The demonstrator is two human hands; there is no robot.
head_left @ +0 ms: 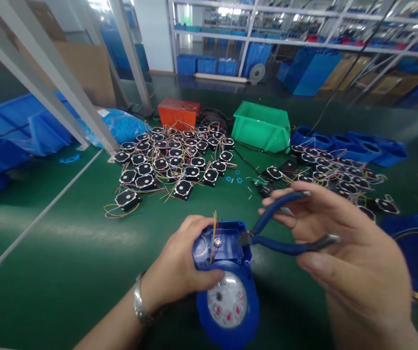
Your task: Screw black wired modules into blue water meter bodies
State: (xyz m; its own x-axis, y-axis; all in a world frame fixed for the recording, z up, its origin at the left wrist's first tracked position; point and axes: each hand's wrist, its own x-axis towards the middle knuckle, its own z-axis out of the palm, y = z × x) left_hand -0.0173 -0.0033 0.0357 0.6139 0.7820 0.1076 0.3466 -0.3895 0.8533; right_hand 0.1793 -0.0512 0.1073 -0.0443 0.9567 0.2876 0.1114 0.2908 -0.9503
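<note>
A blue water meter (227,301) with a round clear dial and red pointers lies before me. My left hand (185,265) grips it from the left, thumb across the top of the dial. The meter's open blue box section (230,243) faces up, and thin yellow and red wires (214,233) rise from it. In my right hand (347,243) are blue-handled pliers (281,245), their handles spread between thumb and fingers. The jaws of the pliers are at the right wall of the box; whether they pinch it I cannot tell.
Many black square modules (175,160) with tangled wires lie on the green surface (66,233), and more (333,170) lie at the right. Behind stand an orange box (179,114) and a green bin (262,126). Blue rings (238,180) lie mid-table. A grey post (66,82) rises at left.
</note>
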